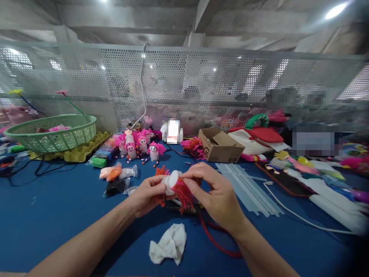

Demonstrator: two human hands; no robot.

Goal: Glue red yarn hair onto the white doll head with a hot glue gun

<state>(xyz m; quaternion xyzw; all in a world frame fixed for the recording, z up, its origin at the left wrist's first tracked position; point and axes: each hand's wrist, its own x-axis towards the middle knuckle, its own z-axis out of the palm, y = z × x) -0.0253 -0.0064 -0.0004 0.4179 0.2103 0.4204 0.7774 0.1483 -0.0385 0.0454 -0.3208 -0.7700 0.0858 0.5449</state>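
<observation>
Above the blue table, my left hand [147,195] is closed around a small white bottle-shaped doll body [174,179], its round flat end tilted up toward me. Red, orange and pink yarn hair [183,194] hangs from its right side, and more orange yarn sticks out behind my left fingers. My right hand [217,194] pinches the yarn at the edge of the white end with thumb and forefinger. Partly hidden below my hands lies a dark tool, with a red cord [215,242] beside it. A crumpled white tissue [170,244] rests closer to me.
Several finished pink-haired dolls [131,150] stand at the back, left of a cardboard box [221,148]. A green basket [57,134] is at far left. Bags of clay [115,173] lie left of my hands; translucent glue sticks [248,190] and a white cable [300,221] lie right.
</observation>
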